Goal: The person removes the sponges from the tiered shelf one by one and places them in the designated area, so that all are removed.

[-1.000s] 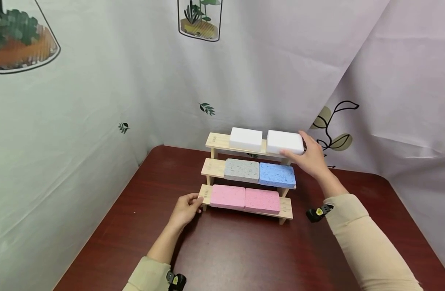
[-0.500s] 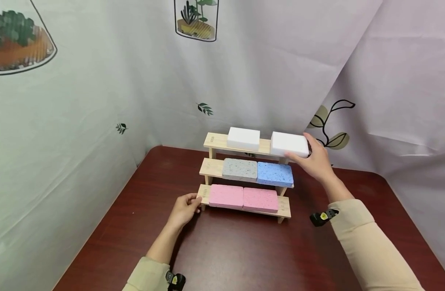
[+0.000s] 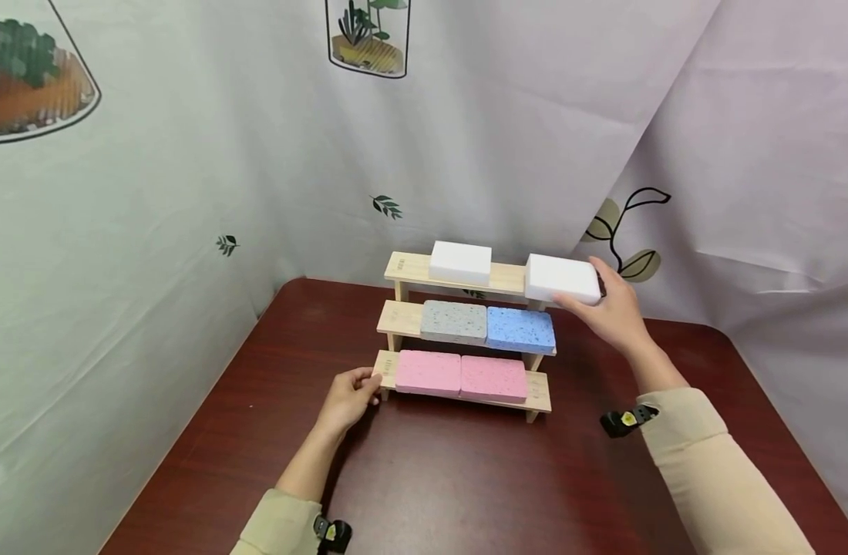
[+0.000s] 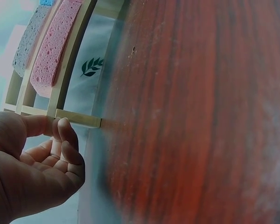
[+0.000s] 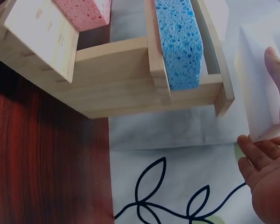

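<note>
A wooden three-tier stand (image 3: 404,314) stands on the table. Its left end at the lowest tier is pinched between the thumb and fingers of my left hand (image 3: 348,397). My right hand (image 3: 614,308) grips a white sponge (image 3: 561,277) by its right end. That sponge is at the top tier's right end, reaching past it; whether it rests on the wood I cannot tell. A second white sponge (image 3: 460,263) lies further left on the same tier. Grey (image 3: 455,321) and blue (image 5: 181,44) sponges lie side by side on the middle tier, two pink sponges (image 3: 428,372) on the lowest.
The dark red-brown table (image 3: 452,486) extends in front of the stand and to both sides. Pale printed cloth (image 3: 507,139) hangs close behind the stand, and another stretch of cloth (image 3: 119,293) runs along the left.
The white sponge in my right hand has moved rightward, widening the gap to the other white sponge. My left hand stays on the stand. The head view has shifted slightly.
</note>
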